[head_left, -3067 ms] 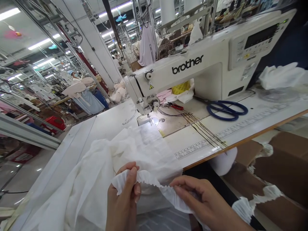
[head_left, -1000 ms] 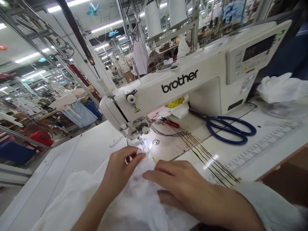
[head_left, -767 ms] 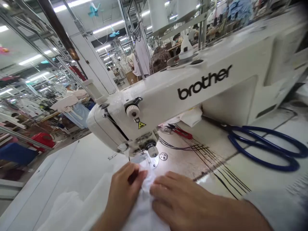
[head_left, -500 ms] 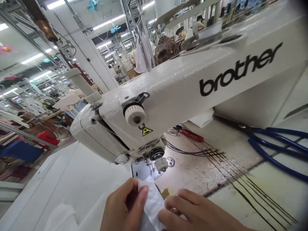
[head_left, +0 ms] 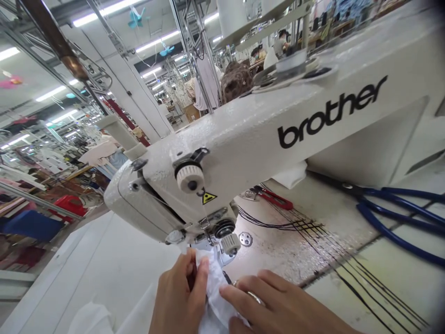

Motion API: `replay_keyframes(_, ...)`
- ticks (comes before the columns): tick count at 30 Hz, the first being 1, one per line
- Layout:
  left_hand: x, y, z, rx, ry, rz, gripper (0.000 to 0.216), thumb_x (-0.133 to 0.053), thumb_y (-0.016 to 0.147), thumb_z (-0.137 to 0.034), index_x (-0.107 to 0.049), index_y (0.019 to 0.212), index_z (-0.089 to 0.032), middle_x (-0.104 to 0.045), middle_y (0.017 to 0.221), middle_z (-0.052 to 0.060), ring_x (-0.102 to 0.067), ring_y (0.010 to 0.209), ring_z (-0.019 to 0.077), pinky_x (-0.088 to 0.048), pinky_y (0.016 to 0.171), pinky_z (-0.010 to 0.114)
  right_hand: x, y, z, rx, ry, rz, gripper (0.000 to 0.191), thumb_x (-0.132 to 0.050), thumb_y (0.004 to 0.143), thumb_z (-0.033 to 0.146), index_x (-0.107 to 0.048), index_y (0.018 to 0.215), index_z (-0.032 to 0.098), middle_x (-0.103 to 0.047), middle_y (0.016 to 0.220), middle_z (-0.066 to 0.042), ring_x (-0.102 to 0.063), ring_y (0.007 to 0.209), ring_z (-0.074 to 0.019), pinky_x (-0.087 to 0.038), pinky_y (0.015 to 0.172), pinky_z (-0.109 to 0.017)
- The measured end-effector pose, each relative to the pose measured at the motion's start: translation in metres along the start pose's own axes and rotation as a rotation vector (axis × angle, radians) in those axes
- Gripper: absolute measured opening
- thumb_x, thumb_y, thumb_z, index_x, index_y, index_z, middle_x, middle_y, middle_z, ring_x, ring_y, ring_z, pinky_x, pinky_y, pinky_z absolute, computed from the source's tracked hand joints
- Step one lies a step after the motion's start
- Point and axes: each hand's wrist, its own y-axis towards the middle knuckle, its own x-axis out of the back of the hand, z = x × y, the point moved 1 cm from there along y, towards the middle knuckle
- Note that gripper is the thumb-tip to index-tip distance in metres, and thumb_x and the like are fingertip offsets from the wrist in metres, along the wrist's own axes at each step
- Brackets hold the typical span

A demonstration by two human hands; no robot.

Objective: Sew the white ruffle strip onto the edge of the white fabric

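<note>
A strip of white fabric (head_left: 216, 288) runs up toward the needle area of a Brother sewing machine (head_left: 222, 153). My left hand (head_left: 179, 292) is closed, pinching the fabric's left edge between thumb and fingers just in front of the presser foot. With its fingers curled, my right hand (head_left: 267, 304) grips the right side of the same fabric, lower down. A dark tip and a curved piece of shiny metal (head_left: 256, 298) show at the right fingers; the kind of this metal thing is mostly hidden. The needle area is partly covered by my left fingertips.
Large blue-handled scissors (head_left: 399, 208) lie at the right, beside a red-handled tool (head_left: 276, 197) behind the needle area. Dark cords (head_left: 313, 225) cross the worn tabletop (head_left: 278, 250). More white cloth (head_left: 92, 317) lies at lower left. People work at machines far behind.
Both hands have moved slightly, the left up toward the needle with the fabric. A yellowish piece near my right fingers is no longer visible. The view has shifted slightly.
</note>
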Motion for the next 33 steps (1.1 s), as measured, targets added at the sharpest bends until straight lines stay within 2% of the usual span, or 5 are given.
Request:
replay_keyframes(4,0.000,0.001,-0.003,-0.020,0.050,-0.028,0.030,-0.043,0.087,-0.042,-0.039,0.066,-0.020,-0.031,0.052,-0.007,-0.031,0.048,0.0100,-0.022,0.052,0.025,-0.002,0.000,-0.003,0.032,-0.045,-0.079,0.027,-0.032,0.095,0.009,-0.052,0.078,0.017,-0.064,0.105,0.000,-0.053,0.073,-0.0141,-0.039,0.063,-0.029)
replay_keyframes(17,0.002,0.006,-0.005,-0.008,0.173,0.036,0.026,-0.040,0.087,-0.037,-0.040,0.067,-0.020,-0.032,0.049,-0.008,-0.033,0.046,0.0103,-0.022,0.052,0.025,-0.002,-0.001,-0.006,0.094,-0.173,0.003,0.028,-0.027,0.099,0.010,-0.045,0.079,0.019,-0.063,0.114,-0.002,-0.056,0.085,-0.0149,-0.039,0.075,-0.032)
replay_keyframes(22,0.010,0.028,0.000,0.010,0.243,0.263,0.037,-0.042,0.080,-0.046,-0.038,0.056,-0.019,-0.039,0.050,-0.004,-0.036,0.049,0.0104,-0.025,0.051,0.024,-0.005,-0.006,-0.004,0.111,-0.203,-0.022,0.027,-0.028,0.098,0.010,-0.046,0.081,0.019,-0.066,0.108,-0.002,-0.056,0.082,-0.0144,-0.039,0.078,-0.032)
replay_keyframes(26,0.013,0.046,0.002,0.139,0.281,0.406,0.041,-0.044,0.077,-0.049,-0.035,0.051,-0.019,-0.032,0.050,-0.003,-0.031,0.049,0.0102,-0.023,0.048,0.025,-0.001,-0.007,-0.004,0.132,-0.303,0.097,0.006,-0.045,0.095,0.022,-0.051,0.095,0.019,-0.065,0.111,-0.005,-0.058,0.087,-0.0169,-0.042,0.082,-0.032)
replay_keyframes(33,0.014,0.059,-0.001,-0.160,0.253,0.283,0.027,-0.045,0.078,-0.035,-0.053,0.058,-0.019,-0.055,0.053,0.000,-0.052,0.053,0.0151,-0.039,0.056,0.025,-0.002,-0.002,-0.006,0.112,-0.387,0.154,0.020,-0.049,0.095,0.033,-0.052,0.106,0.017,-0.064,0.112,-0.009,-0.059,0.094,-0.0200,-0.045,0.087,-0.034)
